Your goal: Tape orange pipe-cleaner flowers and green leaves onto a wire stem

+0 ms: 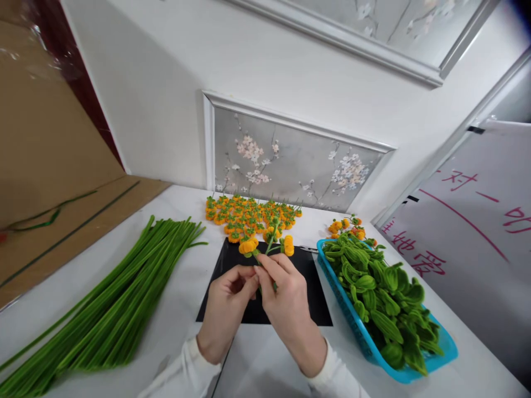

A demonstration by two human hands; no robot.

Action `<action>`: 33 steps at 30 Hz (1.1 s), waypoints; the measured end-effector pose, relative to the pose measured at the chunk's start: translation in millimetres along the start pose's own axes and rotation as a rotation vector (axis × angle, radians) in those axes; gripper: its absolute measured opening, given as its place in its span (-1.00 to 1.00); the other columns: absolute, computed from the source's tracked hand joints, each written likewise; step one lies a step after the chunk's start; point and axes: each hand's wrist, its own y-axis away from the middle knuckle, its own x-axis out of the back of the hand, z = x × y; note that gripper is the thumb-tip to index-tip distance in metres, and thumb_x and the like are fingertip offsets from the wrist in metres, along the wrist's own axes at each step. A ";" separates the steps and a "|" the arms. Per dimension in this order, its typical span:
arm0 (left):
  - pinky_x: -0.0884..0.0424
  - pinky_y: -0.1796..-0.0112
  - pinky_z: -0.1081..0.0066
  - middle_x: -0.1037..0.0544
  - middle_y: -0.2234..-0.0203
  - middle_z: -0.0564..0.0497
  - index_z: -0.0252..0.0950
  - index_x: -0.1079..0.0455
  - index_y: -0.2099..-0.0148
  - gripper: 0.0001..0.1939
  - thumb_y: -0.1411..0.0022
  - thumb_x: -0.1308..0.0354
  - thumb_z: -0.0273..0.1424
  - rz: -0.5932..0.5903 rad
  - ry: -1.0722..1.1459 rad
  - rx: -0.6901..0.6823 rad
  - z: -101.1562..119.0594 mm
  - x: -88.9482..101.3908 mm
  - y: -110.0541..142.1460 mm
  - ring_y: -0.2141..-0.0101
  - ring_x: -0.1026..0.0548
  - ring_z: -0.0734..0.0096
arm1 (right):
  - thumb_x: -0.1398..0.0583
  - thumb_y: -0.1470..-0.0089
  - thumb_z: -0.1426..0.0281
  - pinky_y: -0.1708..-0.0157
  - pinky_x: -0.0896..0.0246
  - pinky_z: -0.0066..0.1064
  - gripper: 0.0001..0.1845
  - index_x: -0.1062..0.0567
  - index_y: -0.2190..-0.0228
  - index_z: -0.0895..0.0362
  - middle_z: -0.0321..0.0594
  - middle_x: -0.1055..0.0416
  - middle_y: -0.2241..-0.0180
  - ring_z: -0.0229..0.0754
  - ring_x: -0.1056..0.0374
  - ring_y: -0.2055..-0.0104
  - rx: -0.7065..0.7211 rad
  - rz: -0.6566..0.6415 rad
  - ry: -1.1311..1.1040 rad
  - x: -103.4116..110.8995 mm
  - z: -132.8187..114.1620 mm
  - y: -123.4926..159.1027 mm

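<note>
My left hand and my right hand meet over a black mat on the white table. Both pinch a small sprig of green pipe-cleaner stem carrying orange pompom flowers. The left fingers are curled on the stem near the left flower. My right thumb and fingers are closed round the stem's lower part. Two orange flowers stick out above my fingers, and a third stem rises between them.
A long bundle of green pipe cleaners lies at the left. A heap of orange flowers sits by the wall, with a few more to the right. A blue basket of green leaves stands at the right. Cardboard leans far left.
</note>
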 end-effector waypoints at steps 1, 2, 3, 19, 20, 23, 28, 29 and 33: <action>-0.23 0.50 0.48 -0.40 0.63 0.12 -0.29 -0.46 0.47 -0.89 -0.01 -0.26 -0.36 0.005 -0.017 -0.014 -0.4 0.1 0.1 0.55 -0.28 0.48 | -0.04 -0.21 0.39 0.31 -0.29 -0.39 -0.69 -0.50 0.08 0.11 -0.16 -0.43 0.30 -0.18 -0.37 0.32 0.011 -0.009 0.031 0.3 -0.5 -0.2; -0.23 0.50 0.49 -0.40 0.63 0.12 -0.29 -0.45 0.47 -0.89 -0.01 -0.26 -0.37 0.007 -0.028 -0.023 -0.7 0.3 0.1 0.55 -0.28 0.48 | -0.04 -0.21 0.39 0.31 -0.29 -0.37 -0.68 -0.49 0.07 0.12 -0.15 -0.43 0.30 -0.17 -0.37 0.33 0.024 -0.018 0.068 0.8 -1.1 -0.2; -0.23 0.50 0.49 -0.40 0.63 0.12 -0.29 -0.45 0.48 -0.89 -0.01 -0.27 -0.37 0.009 -0.029 -0.027 -0.6 0.6 0.1 0.55 -0.28 0.49 | -0.04 -0.22 0.38 0.32 -0.29 -0.35 -0.67 -0.48 0.06 0.13 -0.14 -0.43 0.31 -0.16 -0.37 0.33 0.036 -0.027 0.102 1.5 -1.7 0.2; -0.24 0.47 0.59 -0.34 0.62 0.12 -0.31 -0.39 0.46 -0.84 -0.07 -0.29 -0.37 -0.227 0.471 0.287 12.4 6.2 -3.0 0.55 -0.25 0.57 | -0.13 -0.11 0.30 0.40 -0.25 -0.42 -0.76 -0.53 0.31 0.17 -0.19 -0.48 0.40 -0.20 -0.36 0.39 -0.314 -0.082 -0.562 24.8 14.3 -13.7; -0.25 0.47 0.59 -0.34 0.62 0.12 -0.31 -0.39 0.47 -0.83 -0.08 -0.28 -0.36 -0.240 0.461 0.284 12.6 6.8 -3.2 0.55 -0.25 0.57 | -0.13 -0.11 0.31 0.37 -0.25 -0.42 -0.77 -0.54 0.32 0.16 -0.20 -0.47 0.39 -0.20 -0.35 0.37 -0.277 -0.085 -0.552 23.3 12.6 -15.4; -0.26 0.48 0.59 -0.34 0.61 0.11 -0.31 -0.38 0.48 -0.81 -0.11 -0.26 -0.35 -0.257 0.412 0.256 13.0 8.7 -4.5 0.54 -0.26 0.57 | -0.12 -0.12 0.34 0.33 -0.22 -0.43 -0.81 -0.52 0.35 0.15 -0.22 -0.45 0.38 -0.22 -0.34 0.33 -0.184 -0.116 -0.515 17.9 8.8 -14.5; -0.28 0.46 0.59 -0.33 0.59 0.12 -0.32 -0.40 0.46 -0.84 -0.10 -0.26 -0.37 -0.239 0.372 0.233 14.6 10.2 -7.7 0.54 -0.26 0.58 | -0.13 -0.11 0.29 0.43 -0.17 -0.47 -0.81 -0.44 0.37 0.16 -0.30 -0.37 0.49 -0.28 -0.26 0.44 -0.270 -0.240 -0.640 11.7 13.7 -5.5; -0.28 0.46 0.59 -0.33 0.59 0.12 -0.32 -0.40 0.47 -0.84 -0.09 -0.27 -0.37 -0.236 0.373 0.238 15.0 10.3 -8.0 0.54 -0.27 0.58 | -0.14 -0.10 0.27 0.45 -0.15 -0.48 -0.80 -0.43 0.39 0.16 -0.31 -0.35 0.50 -0.29 -0.24 0.46 -0.295 -0.266 -0.669 11.8 15.5 -4.8; -0.27 0.47 0.59 -0.34 0.60 0.12 -0.31 -0.40 0.47 -0.85 -0.08 -0.27 -0.38 -0.217 0.351 0.250 16.4 9.7 -7.7 0.54 -0.28 0.57 | -0.14 -0.09 0.19 0.51 -0.06 -0.49 -0.72 -0.40 0.43 0.16 -0.36 -0.23 0.54 -0.34 -0.12 0.52 -0.381 -0.335 -0.800 14.1 19.6 -8.2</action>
